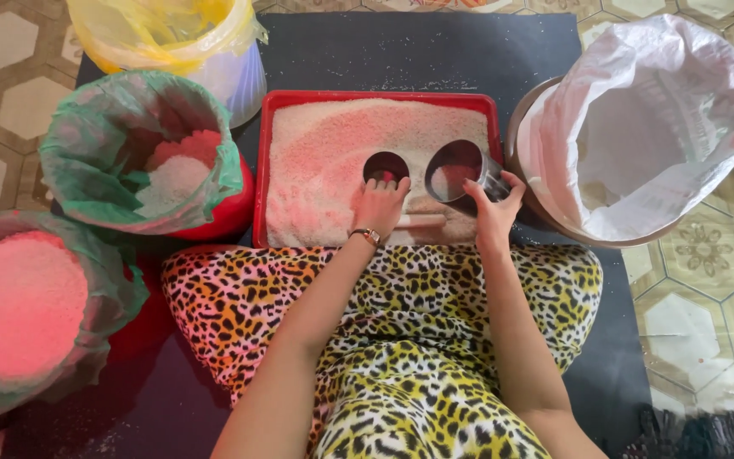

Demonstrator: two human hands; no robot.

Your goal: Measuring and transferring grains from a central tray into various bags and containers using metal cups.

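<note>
My arms were bare from the shoulder side down to the fingers; no sleeve covered them. On my left wrist I wore a small watch (368,235) with a thin metal band and a dark round face. My left hand (378,206) and my right hand (494,212) had no rings that I could see, and no gloves. My dress (401,340) had a leopard pattern, black spots on yellow, with pink and orange parts near the knees.
</note>
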